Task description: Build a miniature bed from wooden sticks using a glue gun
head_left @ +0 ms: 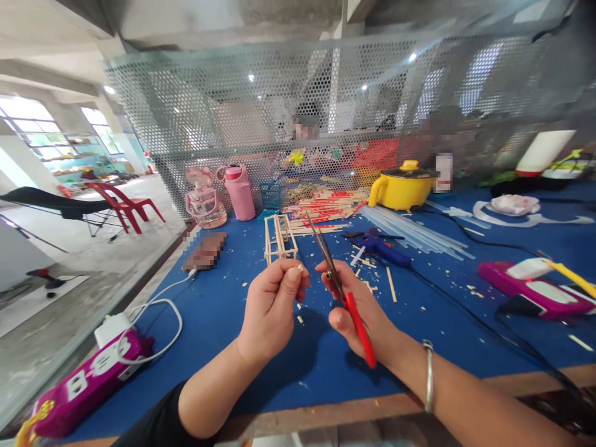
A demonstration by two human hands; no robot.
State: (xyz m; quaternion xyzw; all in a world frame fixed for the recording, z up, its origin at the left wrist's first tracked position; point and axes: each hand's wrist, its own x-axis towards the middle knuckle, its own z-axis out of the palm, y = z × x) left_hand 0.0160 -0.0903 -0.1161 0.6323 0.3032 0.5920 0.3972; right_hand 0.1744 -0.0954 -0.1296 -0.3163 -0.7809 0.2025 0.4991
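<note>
My left hand (272, 310) is closed in a pinch, and the pale tip of a small wooden stick piece (300, 268) shows between thumb and forefinger. In my right hand (367, 307) is a pair of scissors (354, 320) with red handles, its narrow metal blades pointing up and away. The two hands are apart, the scissors touching nothing on the table. Just beyond my left hand stands a small frame of thin wooden sticks (280, 253). A short wooden offcut (300, 320) lies on the blue table (209, 347) between the hands.
Behind the frame lies a pile of wooden sticks (321, 208). A blue glue gun (386, 249), clear glue sticks (410, 230) and a yellow pot (404, 188) are to the right. Pink bottles (239, 195) stand back left. Purple power strips (88, 385) with cords lie on both sides. A perforated screen (233, 105) runs behind.
</note>
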